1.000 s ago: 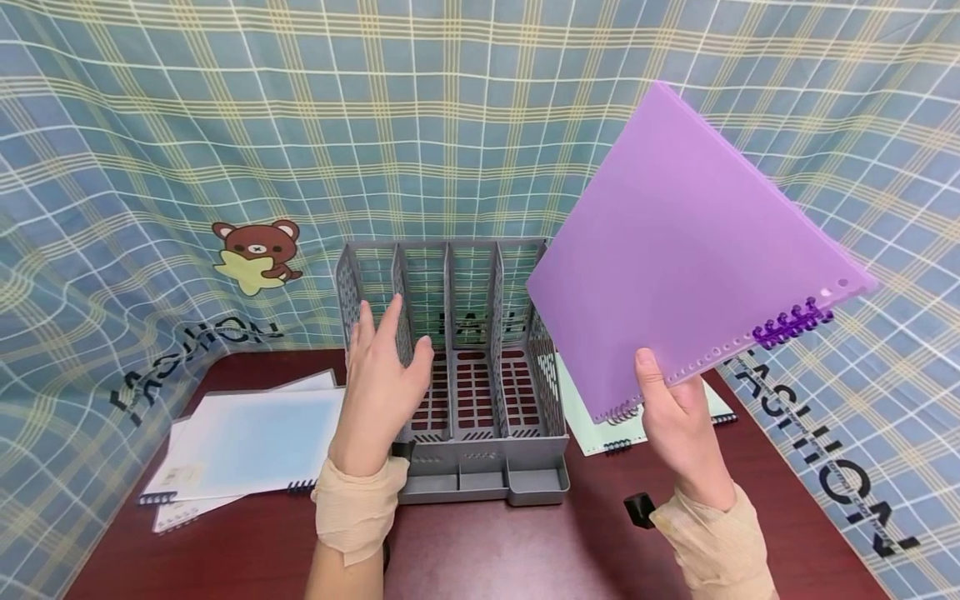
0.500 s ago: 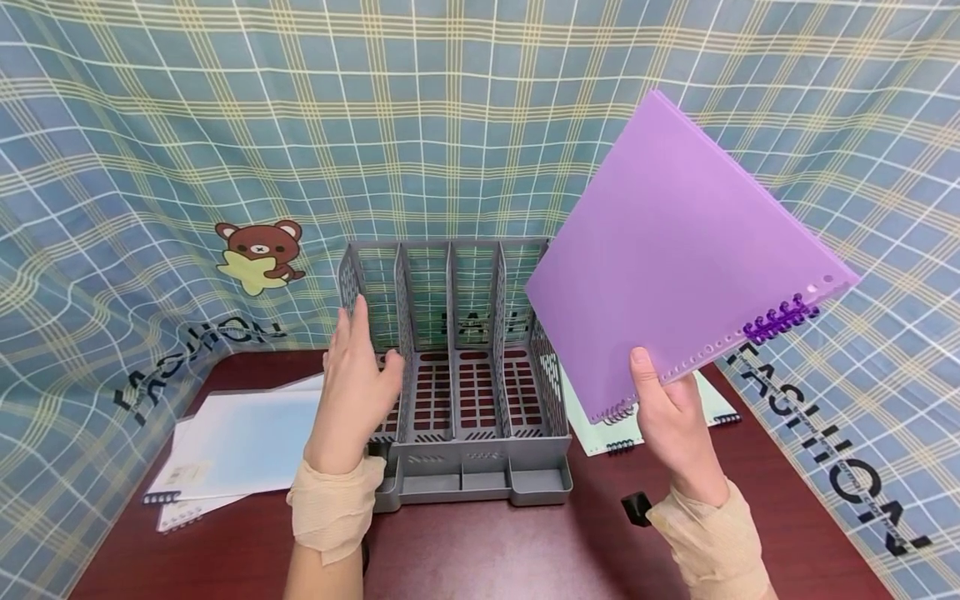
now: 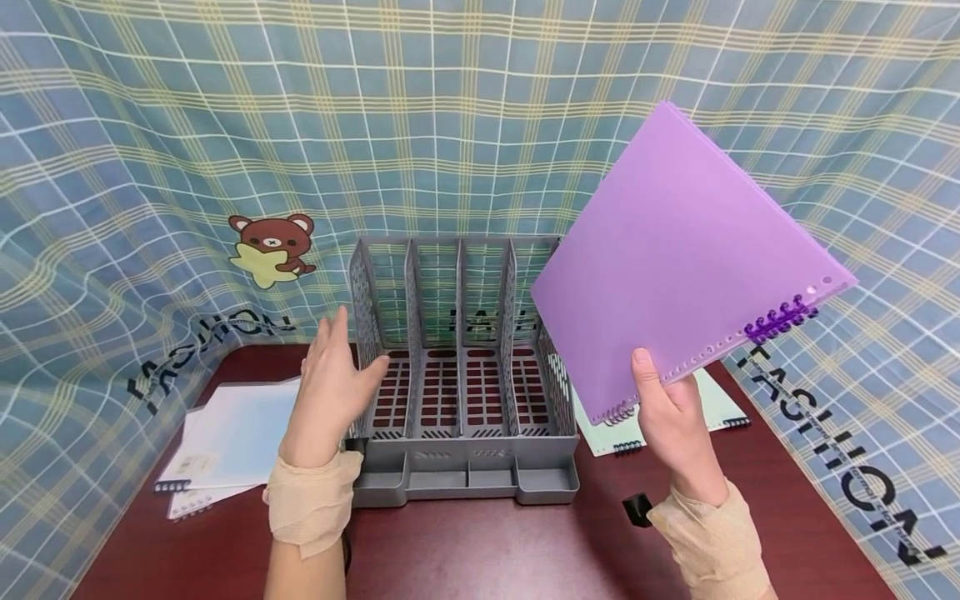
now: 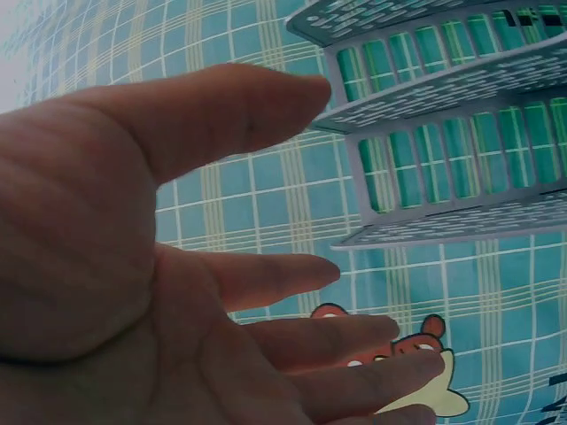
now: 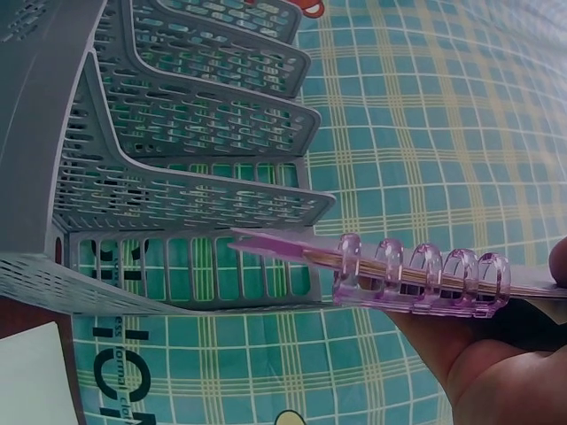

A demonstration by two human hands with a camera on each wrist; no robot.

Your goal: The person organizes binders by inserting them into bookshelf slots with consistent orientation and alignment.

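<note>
A purple ring-bound notebook [image 3: 690, 258] is held up at the right, tilted, by my right hand [image 3: 675, 425]; the thumb lies on its cover near the bound edge. In the right wrist view its clear purple binding rings [image 5: 425, 274] show edge-on. My left hand [image 3: 330, 392] holds nothing, its fingers spread, in front of the left side of a grey file rack [image 3: 465, 446]. The left wrist view shows that palm [image 4: 204, 336] and thumb apart from the rack's perforated dividers [image 4: 425, 97]. The rack has upright slots and small front trays.
White and pale blue notebooks [image 3: 240, 433] lie overlapped on the dark red table [image 3: 465, 550] at the left. Pale green notebooks [image 3: 611, 437] lie right of the rack, partly behind the purple one. Plaid cloth [image 3: 450, 125] hangs around the table.
My left hand has moved left, away from the front of the rack's slots. The purple notebook has dipped slightly in my right hand. The view has shifted a little.
</note>
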